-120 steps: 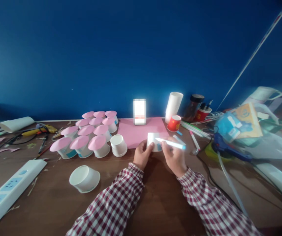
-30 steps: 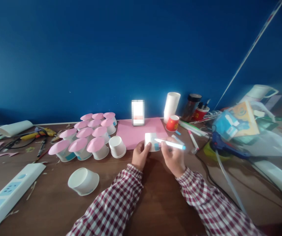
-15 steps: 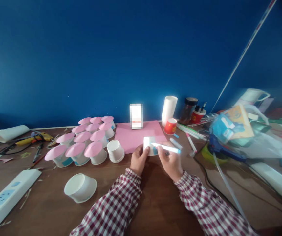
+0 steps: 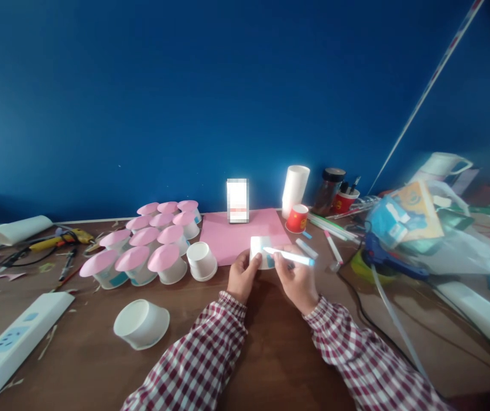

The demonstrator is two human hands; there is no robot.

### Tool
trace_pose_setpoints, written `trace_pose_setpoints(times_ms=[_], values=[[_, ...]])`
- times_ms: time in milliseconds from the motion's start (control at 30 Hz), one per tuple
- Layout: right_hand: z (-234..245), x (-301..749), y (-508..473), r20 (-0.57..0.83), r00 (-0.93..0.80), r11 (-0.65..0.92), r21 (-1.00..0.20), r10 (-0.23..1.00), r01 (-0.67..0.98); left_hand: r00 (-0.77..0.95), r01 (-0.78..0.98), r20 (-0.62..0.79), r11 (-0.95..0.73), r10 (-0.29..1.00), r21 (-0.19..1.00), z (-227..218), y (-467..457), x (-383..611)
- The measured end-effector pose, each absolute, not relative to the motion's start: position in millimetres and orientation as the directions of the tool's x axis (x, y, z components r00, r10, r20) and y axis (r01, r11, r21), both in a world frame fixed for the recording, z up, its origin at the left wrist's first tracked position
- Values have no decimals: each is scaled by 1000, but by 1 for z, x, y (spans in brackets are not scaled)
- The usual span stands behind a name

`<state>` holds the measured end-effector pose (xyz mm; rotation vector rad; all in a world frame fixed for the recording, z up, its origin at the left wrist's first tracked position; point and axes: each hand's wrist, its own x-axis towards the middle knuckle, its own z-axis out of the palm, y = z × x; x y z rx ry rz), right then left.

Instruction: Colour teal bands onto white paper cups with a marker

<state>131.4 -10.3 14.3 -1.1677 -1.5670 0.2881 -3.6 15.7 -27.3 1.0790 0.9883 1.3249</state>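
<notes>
The blue wall [image 4: 176, 103] is dim, paler at left, nearly black at upper right. A pixelated white rectangle [image 4: 238, 200] glares; soft shadows cross the counter [image 4: 279, 359]; the plastic bag [image 4: 469, 254] smears, blurred and stretched.

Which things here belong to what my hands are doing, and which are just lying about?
In the work:
White cup, in the left hand
Marker, in the right hand
Pink-topped cups, probably

Apparently lying about:
Power strip
Yellow tool
Dark-lidded jar
</notes>
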Motion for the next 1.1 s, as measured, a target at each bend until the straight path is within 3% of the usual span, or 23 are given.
trace_pose_setpoints(times_ms=[1100], values=[[21,134,-9,619,113,473,-693,777,544,2,-196,56,-54,998,979,-25,15,-4]])
